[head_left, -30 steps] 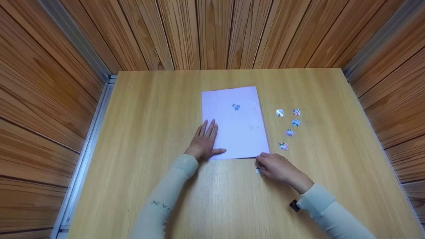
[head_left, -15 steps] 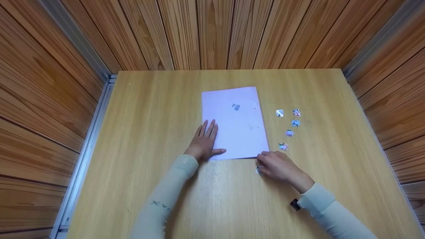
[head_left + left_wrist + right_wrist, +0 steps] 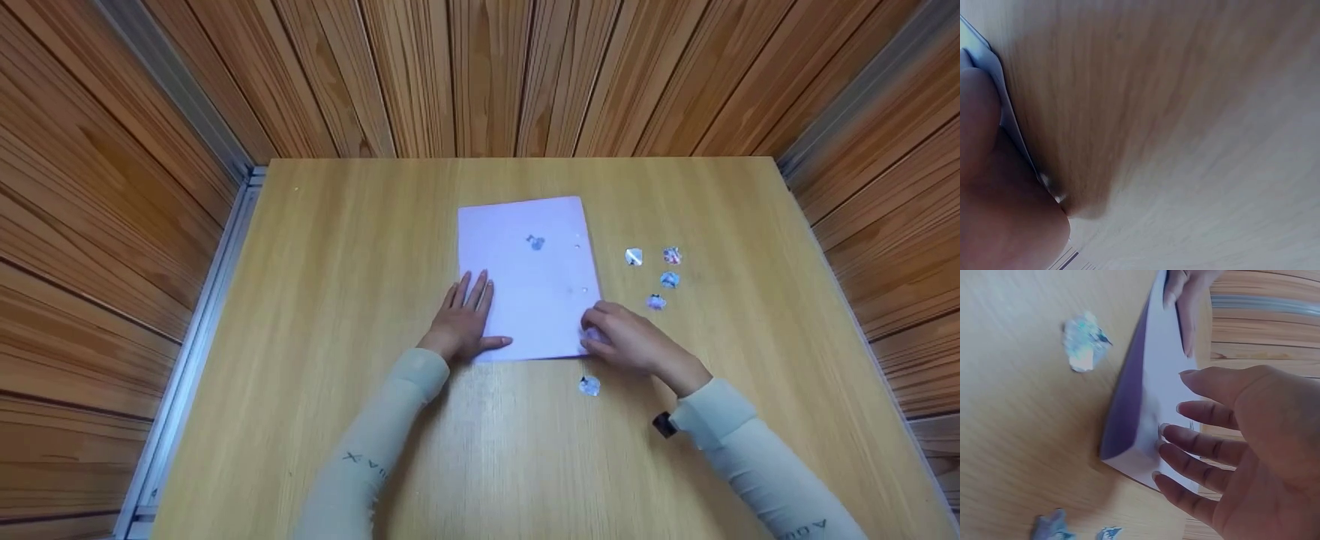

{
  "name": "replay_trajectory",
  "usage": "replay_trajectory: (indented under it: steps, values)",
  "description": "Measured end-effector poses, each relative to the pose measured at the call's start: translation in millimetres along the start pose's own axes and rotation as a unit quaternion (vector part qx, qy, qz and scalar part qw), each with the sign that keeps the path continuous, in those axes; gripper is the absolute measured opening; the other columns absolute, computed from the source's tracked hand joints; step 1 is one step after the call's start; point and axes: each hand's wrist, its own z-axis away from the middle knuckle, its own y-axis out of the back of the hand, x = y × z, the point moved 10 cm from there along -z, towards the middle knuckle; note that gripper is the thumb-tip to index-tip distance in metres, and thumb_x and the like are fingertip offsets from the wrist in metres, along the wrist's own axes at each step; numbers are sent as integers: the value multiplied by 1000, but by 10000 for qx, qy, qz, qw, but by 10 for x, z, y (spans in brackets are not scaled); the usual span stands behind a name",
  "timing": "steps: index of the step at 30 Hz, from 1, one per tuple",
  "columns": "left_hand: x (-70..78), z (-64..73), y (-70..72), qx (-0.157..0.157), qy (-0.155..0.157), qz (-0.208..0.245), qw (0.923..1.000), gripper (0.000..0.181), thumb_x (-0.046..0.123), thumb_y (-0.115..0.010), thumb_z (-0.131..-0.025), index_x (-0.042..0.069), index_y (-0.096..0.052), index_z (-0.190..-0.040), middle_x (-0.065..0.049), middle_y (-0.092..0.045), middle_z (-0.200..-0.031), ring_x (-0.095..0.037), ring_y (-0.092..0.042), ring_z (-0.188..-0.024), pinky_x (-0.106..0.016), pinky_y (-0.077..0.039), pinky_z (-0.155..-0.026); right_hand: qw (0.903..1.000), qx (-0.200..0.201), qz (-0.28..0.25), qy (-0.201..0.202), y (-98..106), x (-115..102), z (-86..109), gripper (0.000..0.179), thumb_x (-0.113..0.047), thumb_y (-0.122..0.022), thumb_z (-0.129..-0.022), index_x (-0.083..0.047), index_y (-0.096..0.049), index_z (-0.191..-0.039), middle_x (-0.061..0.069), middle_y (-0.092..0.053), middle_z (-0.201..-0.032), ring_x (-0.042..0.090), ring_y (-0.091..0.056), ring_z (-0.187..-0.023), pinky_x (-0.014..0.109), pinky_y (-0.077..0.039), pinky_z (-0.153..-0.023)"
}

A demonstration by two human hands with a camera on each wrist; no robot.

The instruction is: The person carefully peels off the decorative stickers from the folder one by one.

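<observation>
A pale purple folded sheet or booklet point(image 3: 525, 300) lies on the wooden table, carrying a small bluish figure point(image 3: 535, 242). My left hand point(image 3: 461, 319) rests flat with spread fingers on its lower left edge. At the lower right edge is my right hand point(image 3: 630, 341), its fingers loosely bent over the cover. The right wrist view shows these fingers point(image 3: 1196, 441) apart and gripping nothing, with a gap between the booklet's layers beneath. A small shiny sticker-like cutout point(image 3: 589, 385) lies just below the booklet.
Several similar shiny cutouts, among them a whitish one point(image 3: 634, 256) and a bluish one point(image 3: 670, 280), lie right of the booklet. Wood-panelled walls point(image 3: 487, 75) enclose the table point(image 3: 337, 262) at the back and sides.
My right hand has moved up from the booklet's lower right corner along its edge. The cutout below now shows fully, while one beside the right edge is hidden. My left hand has stayed put.
</observation>
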Motion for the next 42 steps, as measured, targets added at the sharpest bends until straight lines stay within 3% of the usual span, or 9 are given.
replay_trajectory:
  steps: [5,11,19,24,30,42]
  values:
    - [2,12,25,77,-36,-65,9999,103,77,-38,-95,11,-4,-166,-10,5,-173,-37,7,-158,-51,-4,-127,9995,-74,-316,32,57,27,-214,27,-25,-68,-100,-9,-67,-122,5,-64,-112,26,-62,-106,48,-53,-96]
    - [-17,-3,37,56,-6,-142,9999,104,79,-37,-94,11,-2,-166,-10,7,-173,-36,8,-158,-50,-4,-127,9969,-48,-779,111,119,20,-498,26,-22,-67,-100,-6,-67,-122,7,-65,-111,26,-62,-105,47,-53,-95]
    - [-74,-72,-92,-107,147,46,9998,107,80,-39,-93,13,1,-166,-8,12,-172,-35,14,-157,-50,0,-127,9907,-39,-1357,79,175,25,-830,26,-16,-66,-100,-2,-65,-121,14,-66,-115,31,-63,-109,49,-53,-95]
    - [-44,-35,-56,-70,156,21,9999,106,81,-37,-93,13,-1,-166,-8,10,-173,-36,11,-157,-49,-1,-127,9878,-23,-1557,-105,194,84,-995,28,-16,-65,-100,0,-64,-122,18,-65,-121,36,-62,-117,51,-50,-103]
    - [-47,-58,-97,-130,165,30,9998,107,82,-36,-92,14,2,-165,-6,14,-172,-34,16,-156,-48,3,-127,9771,45,-2061,-526,214,195,-1147,33,-19,-62,-102,0,-60,-130,18,-61,-132,39,-56,-130,55,-43,-111]
    - [-36,-34,-58,-39,143,-39,9999,107,82,-37,-92,13,-1,-166,-8,11,-173,-35,12,-157,-49,-1,-127,9690,423,-2335,-691,292,343,-1481,35,-11,-60,-102,5,-57,-132,23,-59,-134,40,-53,-129,52,-43,-111]
